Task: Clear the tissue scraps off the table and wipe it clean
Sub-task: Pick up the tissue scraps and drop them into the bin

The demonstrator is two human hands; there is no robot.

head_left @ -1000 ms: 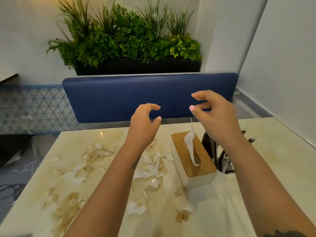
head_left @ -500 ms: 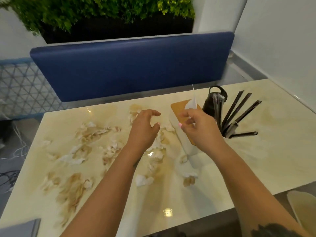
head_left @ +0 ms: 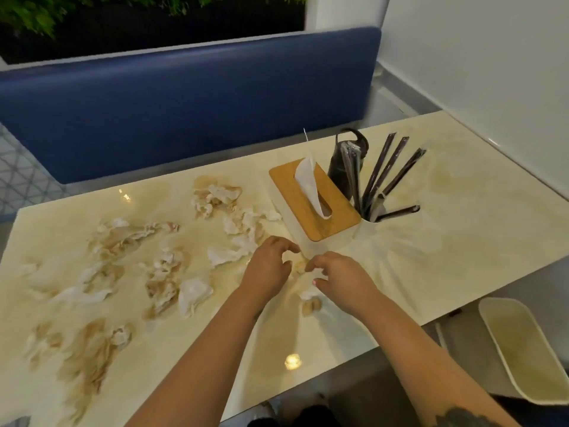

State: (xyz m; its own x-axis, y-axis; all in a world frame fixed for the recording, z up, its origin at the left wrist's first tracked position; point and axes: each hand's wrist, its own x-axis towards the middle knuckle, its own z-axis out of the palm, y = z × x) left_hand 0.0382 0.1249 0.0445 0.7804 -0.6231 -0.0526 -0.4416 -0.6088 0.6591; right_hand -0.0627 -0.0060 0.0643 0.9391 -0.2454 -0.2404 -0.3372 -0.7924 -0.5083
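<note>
Torn, crumpled tissue scraps [head_left: 194, 292] lie scattered over the left and middle of the cream marble table [head_left: 462, 251], among brown stains. My left hand [head_left: 268, 266] hovers low over the table in front of the tissue box [head_left: 311, 201], fingers loosely curled, with nothing visible in it. My right hand [head_left: 341, 282] is just beside it, and its finger and thumb pinch a white tissue piece [head_left: 309, 292] that touches the table. A small brownish scrap [head_left: 311, 305] lies under that wrist.
The white tissue box has a wooden lid with a tissue sticking up. To its right stands a white holder with dark wrapped utensils [head_left: 385, 177]. A blue bench back [head_left: 184, 103] runs behind the table. A pale chair seat [head_left: 523, 349] is at the lower right.
Both hands have dropped from chest height to the table in front of the tissue box. The right hand touched the box's tissue, then came down. The view has tilted downward.
</note>
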